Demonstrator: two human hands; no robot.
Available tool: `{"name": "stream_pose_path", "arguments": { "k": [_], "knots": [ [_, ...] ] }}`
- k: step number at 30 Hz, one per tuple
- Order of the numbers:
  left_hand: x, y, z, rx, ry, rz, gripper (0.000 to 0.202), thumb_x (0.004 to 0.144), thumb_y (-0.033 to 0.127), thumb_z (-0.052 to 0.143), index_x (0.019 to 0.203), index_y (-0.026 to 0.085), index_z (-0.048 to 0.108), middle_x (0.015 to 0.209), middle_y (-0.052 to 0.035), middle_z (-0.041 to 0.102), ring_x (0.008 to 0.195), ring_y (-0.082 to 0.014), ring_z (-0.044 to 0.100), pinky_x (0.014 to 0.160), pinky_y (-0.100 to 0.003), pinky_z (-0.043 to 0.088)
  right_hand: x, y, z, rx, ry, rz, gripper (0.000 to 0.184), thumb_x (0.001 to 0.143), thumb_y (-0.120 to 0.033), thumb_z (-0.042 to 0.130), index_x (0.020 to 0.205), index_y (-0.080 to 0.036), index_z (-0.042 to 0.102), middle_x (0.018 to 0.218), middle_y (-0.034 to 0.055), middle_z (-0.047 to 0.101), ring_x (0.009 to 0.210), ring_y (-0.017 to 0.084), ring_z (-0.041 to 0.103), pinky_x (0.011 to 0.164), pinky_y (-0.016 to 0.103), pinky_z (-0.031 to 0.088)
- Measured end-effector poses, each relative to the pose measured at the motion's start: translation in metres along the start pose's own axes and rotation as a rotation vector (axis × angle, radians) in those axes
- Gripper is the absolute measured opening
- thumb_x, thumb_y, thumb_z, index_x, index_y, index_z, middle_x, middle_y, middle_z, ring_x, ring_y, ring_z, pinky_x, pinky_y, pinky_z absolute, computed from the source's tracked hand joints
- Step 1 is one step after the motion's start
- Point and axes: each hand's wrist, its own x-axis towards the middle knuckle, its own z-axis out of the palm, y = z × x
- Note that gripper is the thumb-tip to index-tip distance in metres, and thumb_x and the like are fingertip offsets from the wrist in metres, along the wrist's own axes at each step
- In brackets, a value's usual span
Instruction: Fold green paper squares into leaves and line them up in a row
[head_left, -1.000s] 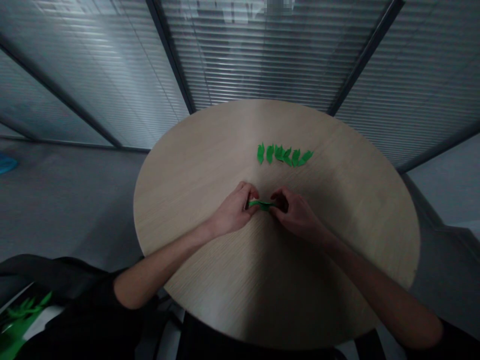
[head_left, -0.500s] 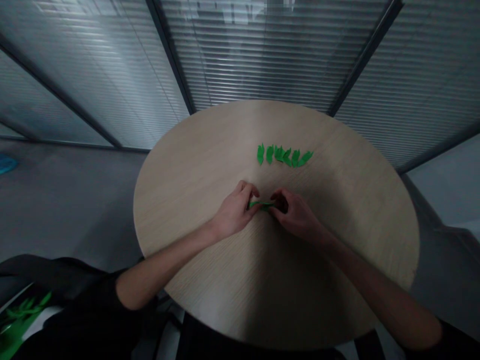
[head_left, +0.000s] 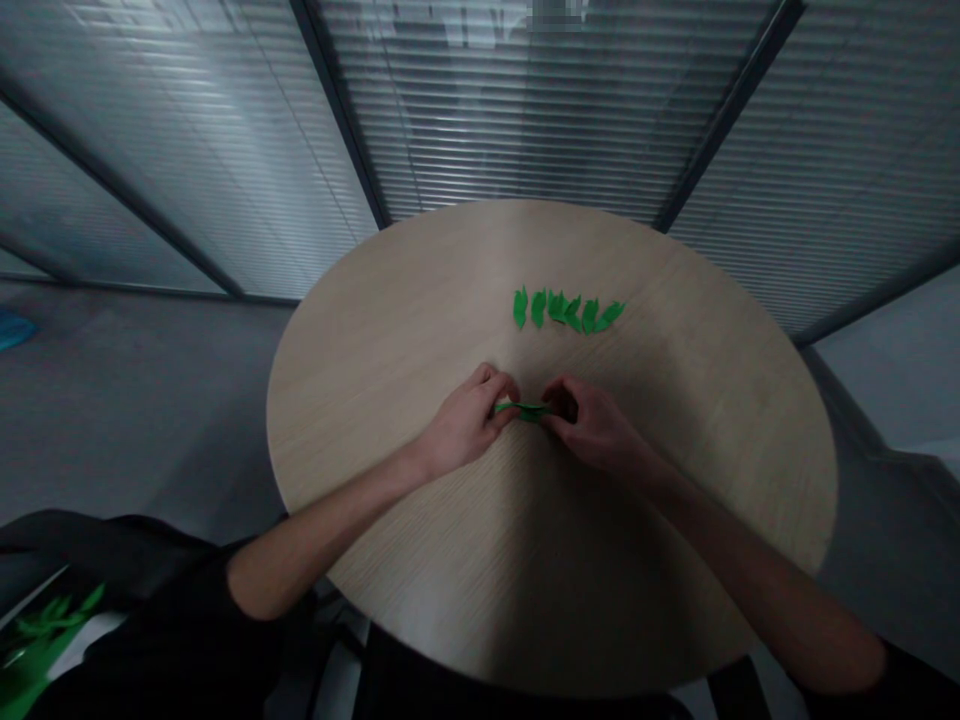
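My left hand (head_left: 466,422) and my right hand (head_left: 589,426) meet near the middle of a round light-wood table (head_left: 390,330). Between their fingertips they pinch a narrow strip of green paper or felt (head_left: 527,410), its middle bowed slightly. Its ends are hidden by my fingers. Farther across the table, above my hands in the view, lies a row of several small green leaf-shaped cutouts (head_left: 568,311). Some of them overlap, and neither hand touches them.
Glass partitions with slatted blinds (head_left: 540,110) stand behind the table. Grey floor (head_left: 142,420) surrounds it, with a small blue object (head_left: 11,328) at the far left. At the lower left, a dark fabric (head_left: 97,540) lies beside green leafy pieces (head_left: 52,620).
Both hands stay almost in place, with only slight finger shifts. The green strip remains pinched between them, and the row of leaves has not moved.
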Motion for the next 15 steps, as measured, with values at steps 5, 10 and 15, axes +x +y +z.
{"name": "stream_pose_path", "arguments": {
  "k": [5, 10, 15],
  "knots": [
    [0.0007, -0.0019, -0.0035, -0.023, -0.033, 0.051, 0.011, 0.098, 0.021, 0.061, 0.107, 0.019, 0.066, 0.104, -0.0057, 0.056, 0.084, -0.0179, 0.057, 0.076, -0.033, 0.050, -0.0011, 0.0033, -0.0004, -0.024, -0.015, -0.067, 0.018, 0.083, -0.014, 0.067, 0.100, -0.020, 0.069, 0.093, 0.0056, 0.074, 0.082, 0.021, 0.067, 0.079, 0.035, 0.050],
    [-0.0024, -0.0012, -0.0041, -0.025, -0.032, 0.112, 0.015, 0.100, 0.022, 0.058, 0.110, 0.019, 0.069, 0.109, -0.0081, 0.059, 0.089, -0.0189, 0.058, 0.077, -0.032, 0.052, -0.0050, 0.0059, -0.0017, -0.044, -0.037, -0.219, 0.025, 0.088, -0.014, 0.064, 0.110, -0.021, 0.074, 0.109, 0.0096, 0.072, 0.100, 0.024, 0.068, 0.095, 0.040, 0.051],
    [-0.0011, -0.0003, -0.0039, -0.098, -0.019, 0.130, 0.011, 0.097, 0.022, 0.062, 0.105, 0.019, 0.069, 0.105, -0.0073, 0.063, 0.091, -0.0188, 0.059, 0.079, -0.032, 0.050, -0.0091, 0.0028, -0.0020, 0.015, 0.006, -0.182, 0.012, 0.085, -0.016, 0.066, 0.094, -0.019, 0.074, 0.098, 0.0076, 0.070, 0.090, 0.022, 0.067, 0.085, 0.037, 0.051]
  ]
}}
